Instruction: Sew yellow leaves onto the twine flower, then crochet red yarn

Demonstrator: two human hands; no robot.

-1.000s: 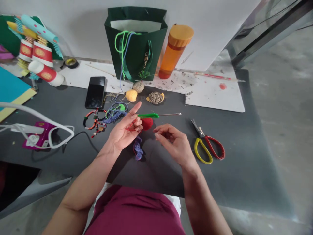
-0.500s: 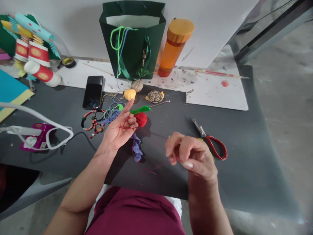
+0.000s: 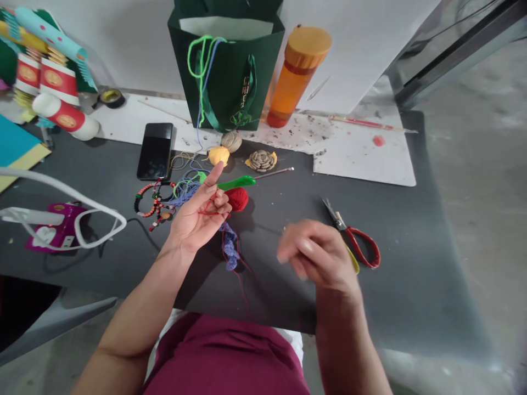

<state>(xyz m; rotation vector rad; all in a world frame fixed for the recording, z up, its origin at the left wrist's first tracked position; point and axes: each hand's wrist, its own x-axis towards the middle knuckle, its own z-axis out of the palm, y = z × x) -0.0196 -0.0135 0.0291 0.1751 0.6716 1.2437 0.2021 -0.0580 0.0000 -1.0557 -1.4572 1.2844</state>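
My left hand (image 3: 201, 214) is palm up, thumb stretched out, with red yarn (image 3: 211, 207) looped round its curled fingers. Beyond them sits a red yarn ball (image 3: 237, 199). A crochet hook with a green handle (image 3: 239, 182) is just past my index finger; whether the hand touches it I cannot tell. Below the fingers lies a curly purple crocheted piece (image 3: 230, 249), with red strands trailing toward the table's front edge. My right hand (image 3: 317, 252), blurred, hovers over the table with its fingers curled in. What is between them, if anything, is hidden. Scissors (image 3: 358, 247) lie beside it.
Behind stand a dark green paper bag (image 3: 226, 71) and an orange bottle (image 3: 298, 77). Yellow yarn (image 3: 219, 156), a crocheted flower (image 3: 262, 160), a phone (image 3: 155, 151) and beaded bracelets (image 3: 145, 200) lie around. A white cable (image 3: 99, 203) arches at the left.
My right hand has turned and its fingers curl in more. The red strands have swung from the right to hang nearer the purple piece. My left hand has hardly moved.
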